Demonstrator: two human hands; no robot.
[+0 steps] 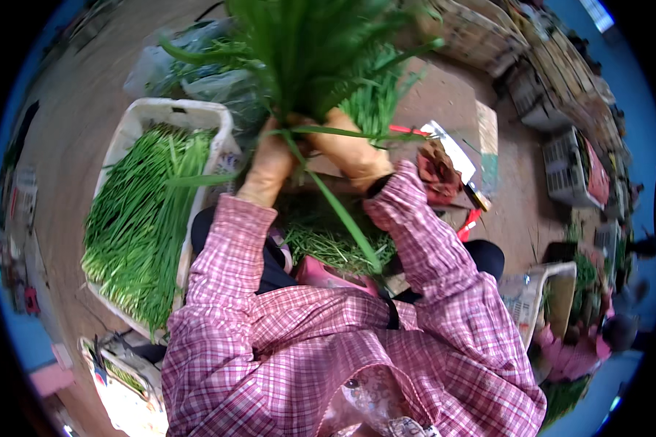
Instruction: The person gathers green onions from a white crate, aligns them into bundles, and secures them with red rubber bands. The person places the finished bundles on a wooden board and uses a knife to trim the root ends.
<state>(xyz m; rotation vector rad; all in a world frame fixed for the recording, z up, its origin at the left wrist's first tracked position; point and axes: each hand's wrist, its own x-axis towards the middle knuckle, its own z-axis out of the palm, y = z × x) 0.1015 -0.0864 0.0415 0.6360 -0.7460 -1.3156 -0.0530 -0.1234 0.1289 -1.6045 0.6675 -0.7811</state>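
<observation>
My left hand (275, 147) and my right hand (347, 142) are close together, both closed round the lower end of a large bunch of long green leaves (311, 60). The bunch fans out away from me and is blurred; its leaves hide most of my fingers. A few loose leaves hang back over my wrists. Beyond my right hand, more cut green stalks (374, 104) lie on a low board (443, 93). To the right of them rest a cleaver (452, 153) with a dark and wooden handle and a crumpled reddish-brown cloth (440, 172).
A white plastic crate (227, 117) of green stalks stands at my left, with a clear plastic bag (147, 68) of greens beyond it. Trimmings (333, 248) lie between my knees. Stacked crates (481, 38) line the upper right. Another person in pink (574, 352) is at lower right.
</observation>
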